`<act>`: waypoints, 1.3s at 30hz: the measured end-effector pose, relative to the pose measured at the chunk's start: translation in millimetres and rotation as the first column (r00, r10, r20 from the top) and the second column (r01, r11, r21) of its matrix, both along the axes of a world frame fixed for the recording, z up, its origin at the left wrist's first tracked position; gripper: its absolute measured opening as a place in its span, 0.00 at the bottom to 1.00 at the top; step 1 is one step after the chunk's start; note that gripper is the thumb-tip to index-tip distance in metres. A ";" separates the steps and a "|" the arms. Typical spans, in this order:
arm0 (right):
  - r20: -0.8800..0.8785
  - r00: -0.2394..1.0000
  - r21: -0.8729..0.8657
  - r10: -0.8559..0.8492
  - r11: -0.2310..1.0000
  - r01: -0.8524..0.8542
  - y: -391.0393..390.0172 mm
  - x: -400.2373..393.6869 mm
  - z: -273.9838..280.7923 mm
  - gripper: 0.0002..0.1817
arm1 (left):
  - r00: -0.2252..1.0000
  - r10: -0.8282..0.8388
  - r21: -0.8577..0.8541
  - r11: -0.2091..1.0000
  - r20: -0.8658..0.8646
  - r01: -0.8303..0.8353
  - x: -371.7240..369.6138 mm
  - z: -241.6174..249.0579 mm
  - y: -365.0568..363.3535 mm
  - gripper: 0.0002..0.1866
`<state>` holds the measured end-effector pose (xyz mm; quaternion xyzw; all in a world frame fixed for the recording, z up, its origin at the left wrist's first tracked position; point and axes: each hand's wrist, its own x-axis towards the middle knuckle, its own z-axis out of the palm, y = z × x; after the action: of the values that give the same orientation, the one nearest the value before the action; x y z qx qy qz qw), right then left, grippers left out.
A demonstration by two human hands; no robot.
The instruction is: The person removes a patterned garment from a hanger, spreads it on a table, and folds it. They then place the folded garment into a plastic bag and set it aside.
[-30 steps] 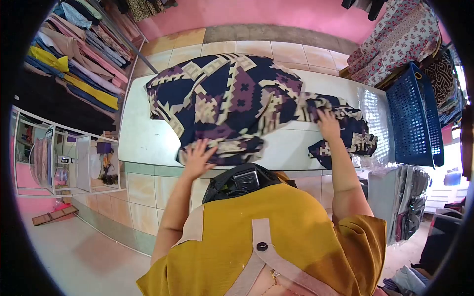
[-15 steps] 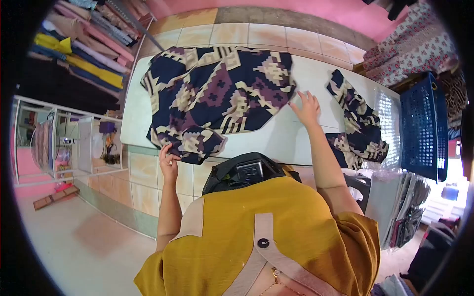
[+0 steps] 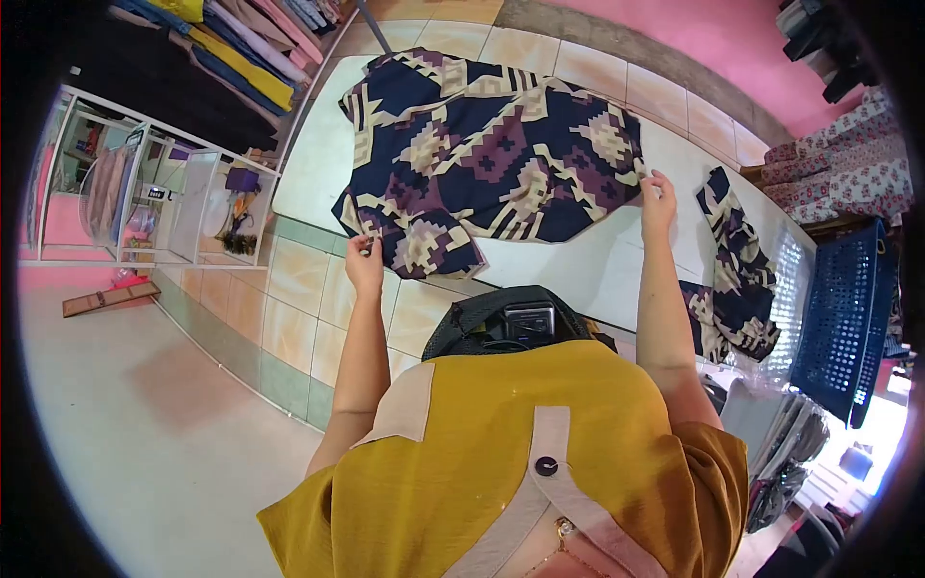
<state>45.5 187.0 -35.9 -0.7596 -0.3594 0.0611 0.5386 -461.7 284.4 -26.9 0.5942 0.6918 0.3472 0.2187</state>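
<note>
A navy, purple and cream patterned garment (image 3: 496, 144) lies spread across the white table (image 3: 578, 270), with a sleeve-like part folded at its near left. My left hand (image 3: 364, 263) pinches the cloth at the near left edge. At the garment's right end, my right hand (image 3: 658, 204) has its fingers closed on the hem corner. Another piece of the same patterned cloth (image 3: 740, 260) lies bunched on the table, right of my right forearm.
Beyond the right end of the table stands a blue plastic basket (image 3: 836, 323). Folded clothes (image 3: 241, 67) fill the back left, above a white-framed glass case (image 3: 183, 202). Floral cloth (image 3: 838, 154) hangs at the right. A dark bag (image 3: 515, 323) sits against my front.
My right hand was open beside the garment; its fingers are now closed on the right corner. The view has shifted, and the cloth's right end is slightly straighter.
</note>
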 end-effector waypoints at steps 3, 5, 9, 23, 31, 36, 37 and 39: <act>-0.299 0.952 0.261 -0.066 0.954 0.148 -29.4 6.6 25.2 0.07 | 0.974 0.016 -0.078 0.997 0.226 0.002 -29.6 -47.4 7.5 0.07; -0.312 0.942 0.321 -0.127 0.919 0.230 -51.4 14.5 37.5 0.07 | 0.866 0.145 -0.274 0.962 0.478 -0.010 -44.0 -53.0 7.1 0.06; -0.209 0.957 0.382 -0.201 0.884 0.269 -66.5 11.4 100.9 0.08 | 0.814 0.124 -0.149 0.988 0.567 -0.047 -44.0 -23.8 2.4 0.07; -0.528 0.847 -0.368 -0.050 0.913 -0.176 -114.8 -2.1 17.2 0.25 | 0.997 0.002 -0.470 0.882 0.079 0.035 -102.5 21.9 35.6 0.22; 0.100 0.954 -0.377 0.284 0.898 -0.228 -153.8 -34.2 37.9 0.07 | 0.853 -0.028 -0.424 0.859 0.521 0.287 -95.1 53.2 26.3 0.21; -0.222 0.975 0.317 0.033 0.948 0.040 -146.9 1.1 89.8 0.07 | 0.551 0.115 -0.265 0.943 0.827 0.200 -69.6 138.6 45.5 0.24; -0.298 0.954 0.386 0.007 0.915 0.114 -141.9 1.4 115.5 0.05 | 0.529 0.104 -0.219 0.962 0.842 0.160 -70.9 144.4 53.2 0.25; -0.392 0.918 0.526 -0.060 0.804 0.277 -121.2 0.5 179.7 0.05 | 0.530 0.109 -0.235 0.956 0.841 0.177 -58.6 165.1 67.2 0.23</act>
<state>45.9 65.9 143.8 -0.5683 -0.1871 0.0385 0.8003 -520.3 351.6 138.2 0.3255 0.5299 0.4808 0.6182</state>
